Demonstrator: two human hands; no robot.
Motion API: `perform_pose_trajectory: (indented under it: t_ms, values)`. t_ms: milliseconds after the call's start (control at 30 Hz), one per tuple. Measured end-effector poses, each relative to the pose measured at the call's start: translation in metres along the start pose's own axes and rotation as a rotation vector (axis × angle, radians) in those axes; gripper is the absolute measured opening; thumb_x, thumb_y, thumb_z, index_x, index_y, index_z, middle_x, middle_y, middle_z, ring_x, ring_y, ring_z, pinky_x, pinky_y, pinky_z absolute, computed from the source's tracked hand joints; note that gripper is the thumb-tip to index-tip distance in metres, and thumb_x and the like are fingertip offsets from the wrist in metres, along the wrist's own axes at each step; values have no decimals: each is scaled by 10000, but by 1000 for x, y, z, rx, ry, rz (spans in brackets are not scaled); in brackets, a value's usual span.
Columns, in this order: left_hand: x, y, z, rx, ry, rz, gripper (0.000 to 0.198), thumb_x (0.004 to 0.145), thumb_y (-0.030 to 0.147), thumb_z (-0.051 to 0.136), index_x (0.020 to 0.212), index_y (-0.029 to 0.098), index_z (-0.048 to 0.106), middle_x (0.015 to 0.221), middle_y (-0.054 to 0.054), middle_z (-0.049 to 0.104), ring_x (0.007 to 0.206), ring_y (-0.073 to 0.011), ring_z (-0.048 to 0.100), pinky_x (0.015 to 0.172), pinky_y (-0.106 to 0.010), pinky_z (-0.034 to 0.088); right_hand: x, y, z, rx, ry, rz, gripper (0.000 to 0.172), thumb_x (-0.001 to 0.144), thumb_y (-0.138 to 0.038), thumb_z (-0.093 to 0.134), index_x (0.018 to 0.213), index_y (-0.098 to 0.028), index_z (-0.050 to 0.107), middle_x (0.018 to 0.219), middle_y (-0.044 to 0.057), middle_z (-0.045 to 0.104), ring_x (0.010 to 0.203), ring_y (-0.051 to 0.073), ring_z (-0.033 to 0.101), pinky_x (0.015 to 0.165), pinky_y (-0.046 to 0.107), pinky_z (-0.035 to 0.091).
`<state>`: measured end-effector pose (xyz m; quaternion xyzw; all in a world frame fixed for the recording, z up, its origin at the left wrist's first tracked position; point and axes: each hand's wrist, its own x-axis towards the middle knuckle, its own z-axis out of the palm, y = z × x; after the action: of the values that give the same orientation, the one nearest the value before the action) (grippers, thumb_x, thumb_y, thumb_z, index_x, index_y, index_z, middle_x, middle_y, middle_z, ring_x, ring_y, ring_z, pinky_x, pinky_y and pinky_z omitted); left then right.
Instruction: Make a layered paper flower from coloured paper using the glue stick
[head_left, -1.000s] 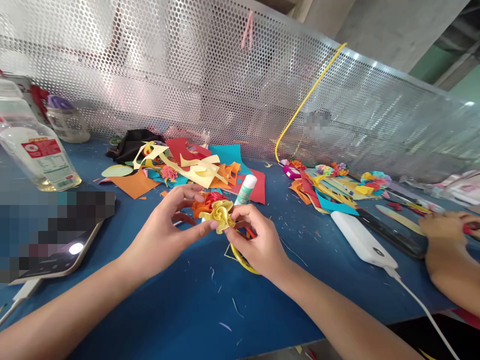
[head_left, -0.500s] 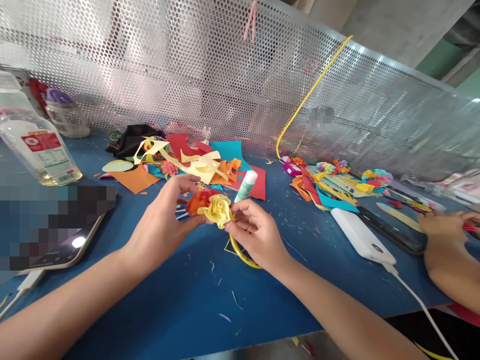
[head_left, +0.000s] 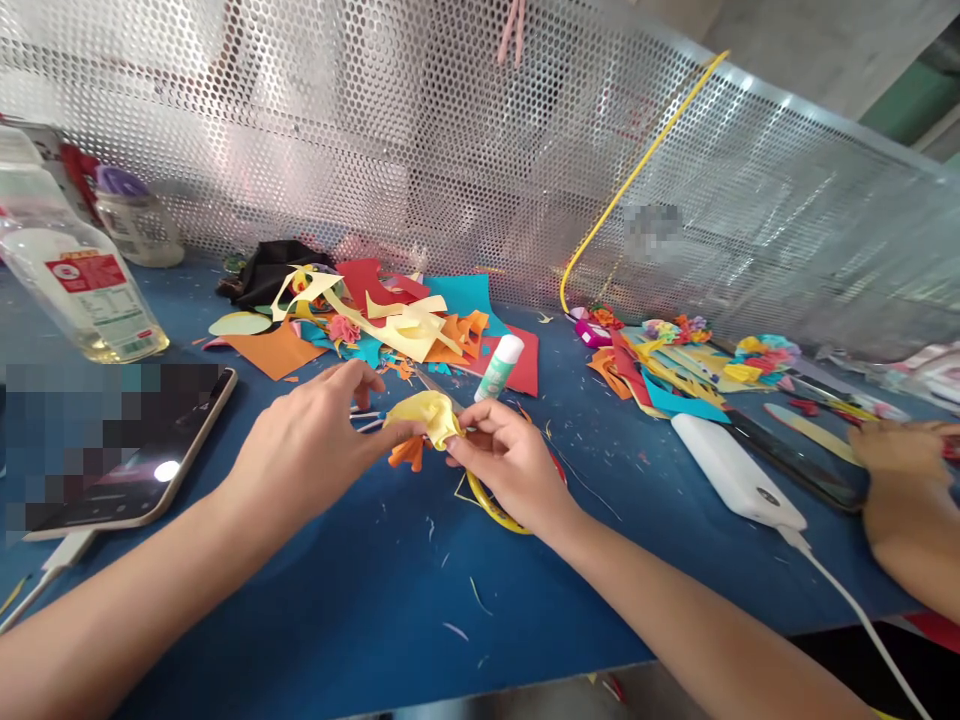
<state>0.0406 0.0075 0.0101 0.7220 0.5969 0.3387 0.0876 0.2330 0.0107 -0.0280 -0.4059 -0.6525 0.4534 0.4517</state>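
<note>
A yellow paper flower (head_left: pixel 429 410) is pinched by my right hand (head_left: pixel 514 460), its petals turned sideways. Orange folded paper (head_left: pixel 407 453) shows just below it. My left hand (head_left: pixel 307 430) is beside the flower, thumb against its petals and index finger raised apart; its other fingers are mostly hidden. Under my right hand lie scissors with a yellow handle loop (head_left: pixel 499 512), partly covered. A white and green glue stick (head_left: pixel 499 368) stands tilted just behind the flower. Thin white sticks (head_left: pixel 367 420) poke out behind my left hand.
Paper scraps (head_left: pixel 405 325) are heaped at the back. On the left are a phone (head_left: pixel 187 430), a clear bottle (head_left: pixel 105 300) and a jar (head_left: pixel 142 225). At right lie a white power bank (head_left: pixel 731 470), a dark phone (head_left: pixel 795 460), paper flowers (head_left: pixel 757 360) and another person's hand (head_left: pixel 900 455).
The flower has turned in my fingers; its red-orange part no longer shows, and orange shows below. My left index finger has lifted away from it. The view has shifted slightly.
</note>
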Motion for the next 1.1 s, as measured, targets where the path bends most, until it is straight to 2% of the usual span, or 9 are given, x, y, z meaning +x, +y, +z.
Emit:
perform_pose_trajectory:
  t_ms: [133, 233, 300, 400, 600, 800, 933, 1100]
  values:
    - [-1, -4, 2, -201, -119, -101, 260, 588, 416, 704, 760, 248, 606, 498, 17, 558, 428, -168, 447, 462, -245, 238, 0, 0, 2, 23, 9, -29, 184, 734, -319, 623, 782, -204, 487, 797, 3, 634, 712, 130, 642, 630, 256, 520]
    - [-1, -2, 4, -343, -208, -141, 271, 624, 427, 680, 808, 242, 607, 550, 8, 623, 434, -173, 505, 456, -247, 297, -2, 1, 3, 62, 8, -42, 191, 731, -305, 630, 776, -213, 468, 816, 8, 646, 747, 143, 649, 637, 266, 524]
    - [-2, 1, 4, -366, -174, -121, 272, 641, 428, 668, 829, 241, 604, 705, -10, 674, 513, -183, 568, 467, -248, 344, -3, 2, 4, 91, 5, -36, 201, 730, -304, 633, 779, -219, 458, 817, 9, 651, 757, 151, 651, 637, 274, 525]
    - [-3, 7, 3, -307, -86, -55, 248, 681, 416, 643, 853, 248, 584, 889, -12, 668, 619, -187, 614, 497, -249, 393, -4, 3, 5, 119, -12, -22, 214, 729, -303, 638, 784, -227, 446, 796, -2, 652, 757, 150, 651, 636, 275, 525]
    - [-8, 14, 5, -246, -9, 119, 153, 789, 373, 545, 853, 234, 549, 885, -9, 658, 750, -170, 628, 571, -231, 463, -5, -1, 7, 100, -46, -33, 212, 728, -289, 642, 792, -228, 449, 834, -8, 632, 785, 142, 644, 673, 270, 530]
    - [-12, 17, 7, -328, 36, 198, 150, 798, 256, 537, 944, 223, 536, 999, -21, 651, 853, -169, 627, 601, -218, 499, -6, -4, 7, -20, -13, -101, 199, 710, -258, 653, 765, -217, 465, 805, -17, 591, 758, 121, 625, 665, 243, 533]
    - [-12, 14, 8, -312, 75, 279, 171, 767, 183, 548, 936, 208, 547, 992, -17, 651, 803, -152, 627, 555, -213, 495, -7, -4, 7, -73, -20, -137, 210, 706, -236, 655, 765, -212, 456, 794, -15, 569, 752, 118, 607, 666, 243, 527]
    - [-11, 12, 11, -360, 52, 280, 193, 756, 233, 593, 945, 205, 561, 921, -13, 650, 768, -131, 612, 605, -215, 525, -8, -5, 7, -89, -31, -166, 194, 730, -270, 636, 784, -207, 460, 828, 2, 555, 768, 126, 597, 674, 257, 523]
